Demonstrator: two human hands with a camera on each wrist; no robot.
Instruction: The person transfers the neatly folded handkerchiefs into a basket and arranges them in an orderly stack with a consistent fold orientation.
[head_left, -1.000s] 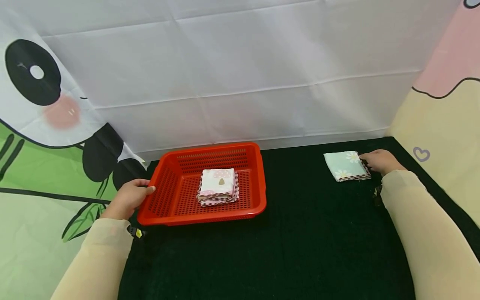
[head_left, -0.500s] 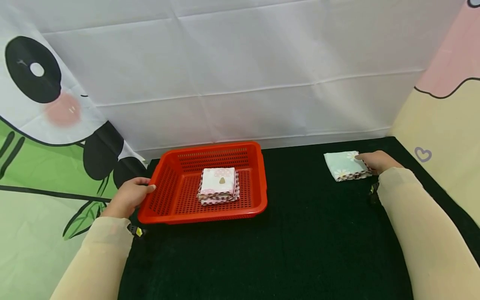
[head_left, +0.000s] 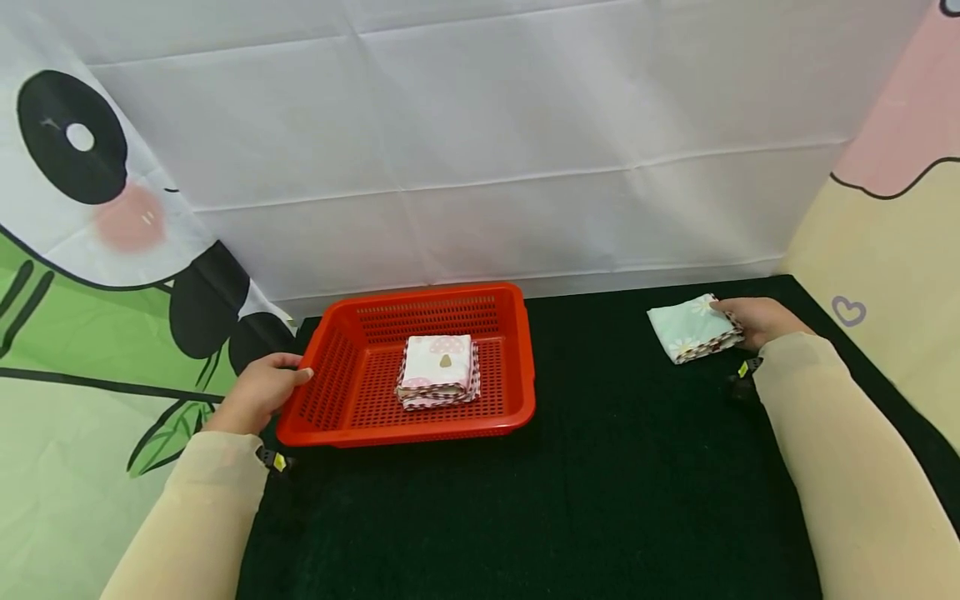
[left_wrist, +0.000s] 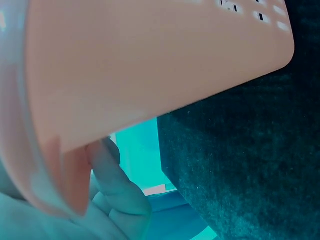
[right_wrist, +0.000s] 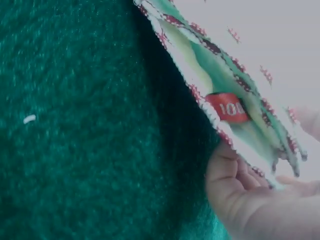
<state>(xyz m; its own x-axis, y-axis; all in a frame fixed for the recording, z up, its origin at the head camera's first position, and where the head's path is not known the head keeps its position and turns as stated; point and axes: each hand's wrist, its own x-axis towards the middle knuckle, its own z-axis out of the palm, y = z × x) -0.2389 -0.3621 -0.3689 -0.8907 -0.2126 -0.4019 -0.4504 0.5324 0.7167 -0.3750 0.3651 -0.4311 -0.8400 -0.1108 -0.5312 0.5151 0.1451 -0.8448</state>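
A red plastic basket (head_left: 352,437) with slotted walls stands left of centre in the head view. My left hand (head_left: 258,392) grips its left rim, thumb on top and fingers at the outer side (left_wrist: 120,190). Inside the basket lies a stack of folded handkerchiefs (head_left: 435,367), white with pink print and checked edging. Far to the right, my right hand (head_left: 761,321) pinches the right edge of a pale green folded handkerchief (head_left: 686,327) with white daisies. That edge is raised off the cloth. In the right wrist view its layers show a red label (right_wrist: 229,107).
A dark green cloth (head_left: 600,467) covers the table. White fabric (head_left: 487,150) hangs behind it, with printed cartoon panels at the left and right. The basket's back rim is close to the hanging fabric.
My right hand has gone from touching the green handkerchief's right edge to pinching it, and that edge has risen slightly. The left hand and basket have stayed in place.
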